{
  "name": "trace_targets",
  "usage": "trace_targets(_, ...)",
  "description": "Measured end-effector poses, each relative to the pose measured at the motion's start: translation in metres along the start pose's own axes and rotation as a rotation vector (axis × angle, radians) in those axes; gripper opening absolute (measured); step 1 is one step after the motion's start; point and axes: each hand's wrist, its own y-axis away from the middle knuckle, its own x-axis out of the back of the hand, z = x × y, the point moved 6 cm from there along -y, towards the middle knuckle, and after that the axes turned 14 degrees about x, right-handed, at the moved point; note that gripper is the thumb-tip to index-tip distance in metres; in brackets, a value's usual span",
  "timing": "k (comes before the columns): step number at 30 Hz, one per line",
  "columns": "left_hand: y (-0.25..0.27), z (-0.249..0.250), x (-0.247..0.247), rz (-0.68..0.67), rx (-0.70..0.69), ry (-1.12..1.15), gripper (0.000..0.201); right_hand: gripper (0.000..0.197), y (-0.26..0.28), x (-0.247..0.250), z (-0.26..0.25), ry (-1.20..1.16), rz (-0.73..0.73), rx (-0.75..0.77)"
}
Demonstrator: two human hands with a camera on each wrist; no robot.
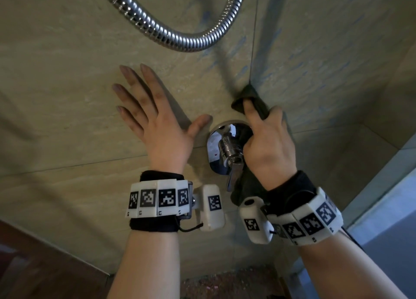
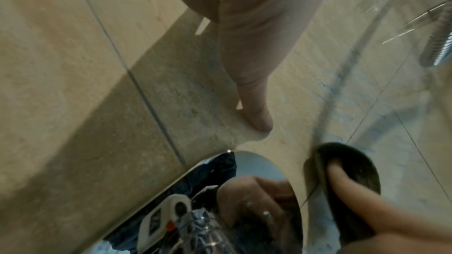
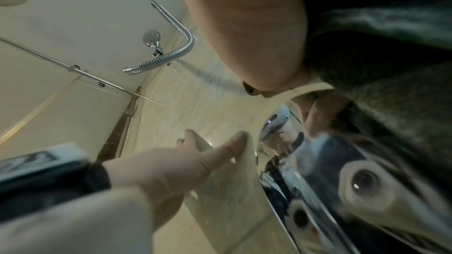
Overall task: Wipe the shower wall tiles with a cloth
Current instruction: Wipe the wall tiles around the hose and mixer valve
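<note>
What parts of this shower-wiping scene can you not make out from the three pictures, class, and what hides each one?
- Cloth: most is bunched under the right hand in the head view; its full size is hidden.
- Shower hose: both ends are cut off by the top edge of the head view.
- Tap lever: the right wrist view shows only blurred chrome.
- Left hand: its palm faces the wall tiles, so how firmly it presses is hidden.
</note>
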Motion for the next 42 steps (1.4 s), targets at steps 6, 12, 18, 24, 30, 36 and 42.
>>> trace_targets(6,0.0,-0.001,-0.001,-0.006,0.007,0.0,0.13,0.075,-0.01,0.017,-0.005,0.004,0.112,0.041)
trace_targets(12,0.0,-0.001,-0.001,0.003,0.0,-0.008,0.13,0.076,0.013,-0.015,-0.005,0.021,-0.072,0.0)
trace_targets(18,0.0,-0.001,-0.001,0.014,-0.003,-0.005,0.13,0.071,-0.003,-0.006,-0.013,0.074,-0.006,0.046)
trace_targets(24,-0.001,-0.002,-0.001,0.008,0.001,-0.008,0.13,0.075,0.0,0.004,-0.003,0.054,0.006,0.0)
trace_targets(30,0.001,-0.001,0.001,0.045,-0.015,-0.026,0.129,0.07,0.004,-0.015,-0.014,0.082,-0.051,0.055)
trace_targets(36,0.001,0.0,0.001,0.022,-0.003,-0.016,0.129,0.076,-0.002,0.002,-0.005,0.051,0.009,0.017)
trace_targets(42,0.001,0.0,0.001,0.045,-0.007,-0.032,0.128,0.073,0.006,-0.014,-0.011,0.041,-0.082,0.036)
